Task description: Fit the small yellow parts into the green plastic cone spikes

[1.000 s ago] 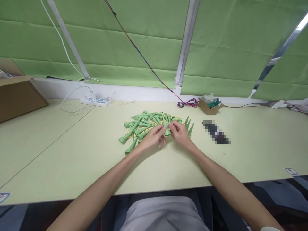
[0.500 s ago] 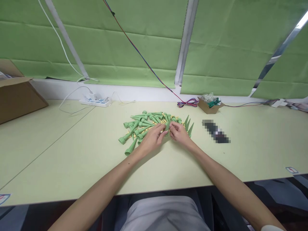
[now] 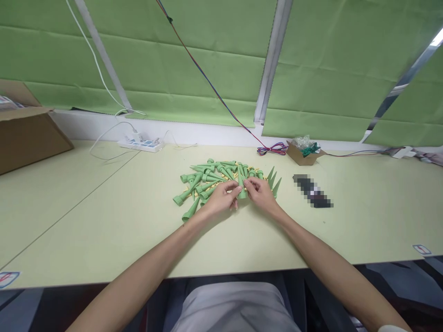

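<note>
Between my two hands is a green plastic watering spike (image 3: 241, 177), its narrow tip pointing away and its wide end towards me. My left hand (image 3: 224, 197) pinches it from the left with thumb and fingers. On the other side, my right hand (image 3: 260, 192) has its thumb and fingers closed against the same spike. Several more green spikes (image 3: 206, 189) lie in a loose pile left of and behind my hands, among small yellow pieces (image 3: 226, 174). Just beyond my right hand, a few green cones (image 3: 273, 179) point up with their tips.
A small cardboard box (image 3: 303, 157) with clear plastic and green material stands at the back, beside a coiled red-blue cable (image 3: 273, 149). A pixelated dark object (image 3: 313, 191) lies to the right. A power strip (image 3: 141, 145) and a large carton (image 3: 32, 138) are at left.
The spike between my hands has tilted, and its wide end now shows between my fingers. Both hands stay close together at the pile. The whole view has shifted slightly.
</note>
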Demonstrator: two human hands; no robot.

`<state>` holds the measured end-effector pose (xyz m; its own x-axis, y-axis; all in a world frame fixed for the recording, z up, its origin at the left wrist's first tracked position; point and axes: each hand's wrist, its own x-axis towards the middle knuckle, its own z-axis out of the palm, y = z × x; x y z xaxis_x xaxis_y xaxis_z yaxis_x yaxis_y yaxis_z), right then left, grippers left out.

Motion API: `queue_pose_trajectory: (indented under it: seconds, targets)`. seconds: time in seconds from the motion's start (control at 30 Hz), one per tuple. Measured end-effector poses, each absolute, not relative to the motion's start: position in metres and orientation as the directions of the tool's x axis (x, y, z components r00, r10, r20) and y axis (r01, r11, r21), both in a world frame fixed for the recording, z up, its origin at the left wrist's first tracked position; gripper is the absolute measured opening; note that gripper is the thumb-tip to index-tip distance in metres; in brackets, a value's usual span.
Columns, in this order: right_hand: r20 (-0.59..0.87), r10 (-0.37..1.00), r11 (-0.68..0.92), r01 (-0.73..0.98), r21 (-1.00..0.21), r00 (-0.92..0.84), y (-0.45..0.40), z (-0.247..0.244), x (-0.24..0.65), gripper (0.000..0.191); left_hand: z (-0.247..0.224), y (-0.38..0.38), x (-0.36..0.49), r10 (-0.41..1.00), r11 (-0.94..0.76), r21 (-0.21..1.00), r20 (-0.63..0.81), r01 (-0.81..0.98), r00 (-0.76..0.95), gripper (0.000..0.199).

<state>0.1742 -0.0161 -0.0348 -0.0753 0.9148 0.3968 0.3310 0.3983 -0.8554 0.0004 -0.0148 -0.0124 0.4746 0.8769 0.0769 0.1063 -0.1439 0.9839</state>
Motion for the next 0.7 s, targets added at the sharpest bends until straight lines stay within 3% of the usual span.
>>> queue_pose_trajectory:
  seconds: [0.43,0.7]
  targets:
    - [0.341,0.936,0.353,0.286,-0.891,-0.094,-0.016,-0.040,0.167,0.045,-0.014,-0.011,0.004,0.918,0.024,0.996,0.013,-0.088,0.397,0.028]
    - [0.394,0.915,0.395,0.387,-0.833,-0.084,-0.022,-0.037,0.164,0.042,-0.019,-0.012,0.005,0.898,0.059,0.985,0.020,-0.165,0.439,0.034]
